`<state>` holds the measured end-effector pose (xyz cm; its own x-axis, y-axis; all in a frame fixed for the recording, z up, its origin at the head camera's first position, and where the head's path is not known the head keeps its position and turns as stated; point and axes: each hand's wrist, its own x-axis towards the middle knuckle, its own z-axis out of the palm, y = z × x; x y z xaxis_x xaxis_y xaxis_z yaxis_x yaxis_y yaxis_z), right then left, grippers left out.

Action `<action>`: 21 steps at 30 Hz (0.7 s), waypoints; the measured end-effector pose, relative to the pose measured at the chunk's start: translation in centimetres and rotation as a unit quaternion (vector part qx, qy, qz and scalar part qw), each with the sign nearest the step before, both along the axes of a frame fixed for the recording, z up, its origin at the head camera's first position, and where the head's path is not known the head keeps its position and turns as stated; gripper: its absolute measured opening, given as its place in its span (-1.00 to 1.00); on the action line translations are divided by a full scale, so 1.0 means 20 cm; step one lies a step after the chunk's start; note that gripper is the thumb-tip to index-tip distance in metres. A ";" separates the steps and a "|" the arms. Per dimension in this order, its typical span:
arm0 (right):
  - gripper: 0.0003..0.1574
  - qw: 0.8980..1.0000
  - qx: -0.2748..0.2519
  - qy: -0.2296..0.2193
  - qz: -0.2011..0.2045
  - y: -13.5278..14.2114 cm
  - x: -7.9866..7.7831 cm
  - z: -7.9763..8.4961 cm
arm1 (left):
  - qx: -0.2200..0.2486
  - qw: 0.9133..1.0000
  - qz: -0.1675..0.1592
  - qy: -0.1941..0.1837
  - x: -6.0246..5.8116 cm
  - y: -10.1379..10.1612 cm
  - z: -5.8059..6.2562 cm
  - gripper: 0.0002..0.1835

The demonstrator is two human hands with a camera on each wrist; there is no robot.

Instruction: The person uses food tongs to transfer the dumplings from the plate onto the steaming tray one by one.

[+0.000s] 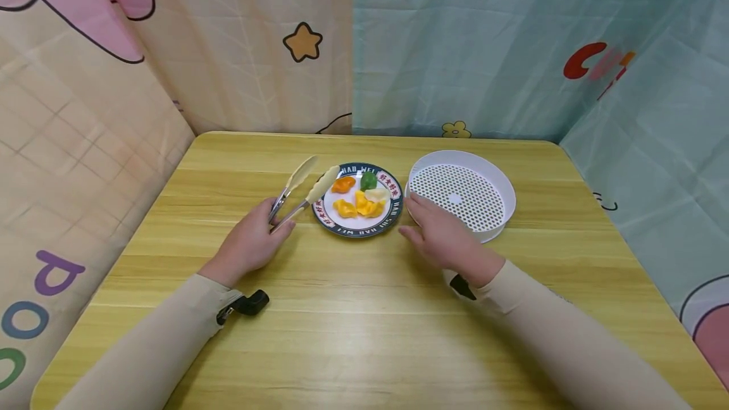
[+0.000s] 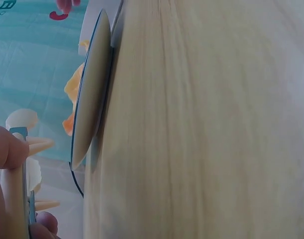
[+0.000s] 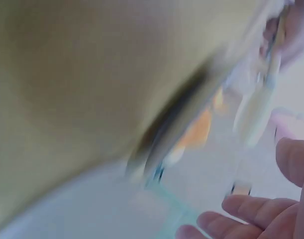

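My left hand [image 1: 253, 236] grips metal tongs with cream scalloped tips [image 1: 323, 185], held spread at the plate's left side. One tip overlaps the plate's edge in the head view. On the round plate with a dark patterned rim [image 1: 355, 233] lie several coloured dumplings: an orange one [image 1: 343, 185], a green one [image 1: 368, 181], a whitish one [image 1: 377, 195] and yellow ones [image 1: 345, 209]. Between plate and white perforated basket [image 1: 504, 185], my right hand [image 1: 444, 233] reaches in with fingers extended and thumb apart. In the right wrist view those fingers [image 3: 246, 205] hold nothing.
Plate and basket stand side by side toward the back of a wood-grain table [image 1: 342, 334]. Printed curtains [image 1: 256, 49] hang behind the table and along both sides. A black wrist mount [image 1: 250, 302] sticks out from the left sleeve, close over the tabletop.
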<state>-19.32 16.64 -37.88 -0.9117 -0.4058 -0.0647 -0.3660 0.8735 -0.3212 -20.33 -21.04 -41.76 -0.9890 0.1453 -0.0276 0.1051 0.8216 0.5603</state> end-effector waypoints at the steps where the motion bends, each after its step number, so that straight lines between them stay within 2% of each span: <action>1: -0.14 1.000 -0.004 0.012 -0.011 0.04 -0.01 0.02 | -0.001 1.000 0.000 -0.002 0.00 0.00 0.00 -0.39; 3: -0.14 0.999 -0.006 0.030 -0.036 0.14 -0.05 0.04 | -0.003 1.000 0.001 -0.007 0.00 0.00 0.00 -0.38; 6: -0.08 0.997 0.004 0.027 -0.078 0.30 -0.12 0.06 | -0.010 1.000 0.002 -0.012 0.01 0.01 0.00 -0.33; 9: 0.05 0.992 0.008 -0.012 -0.128 0.47 -0.18 0.05 | -0.017 1.000 -0.003 -0.015 0.02 0.02 0.01 -0.28; 13: 0.16 0.982 -0.004 -0.056 -0.180 0.66 -0.23 0.00 | -0.034 0.999 -0.017 -0.016 0.03 0.02 0.02 -0.31; 17: 0.22 0.975 -0.013 -0.099 -0.196 0.76 -0.25 -0.04 | -0.052 0.998 -0.039 -0.013 0.04 0.00 0.03 -0.38; 21: 0.27 0.970 -0.026 -0.142 -0.198 0.77 -0.26 -0.06 | -0.056 0.996 -0.065 -0.008 0.04 -0.02 0.04 -0.46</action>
<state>-24.54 32.13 -39.00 -0.9453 -0.0372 -0.3240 0.1036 0.9078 -0.4065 -19.56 -21.39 -40.96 -0.9611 0.2682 -0.0659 0.2077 0.8593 0.4674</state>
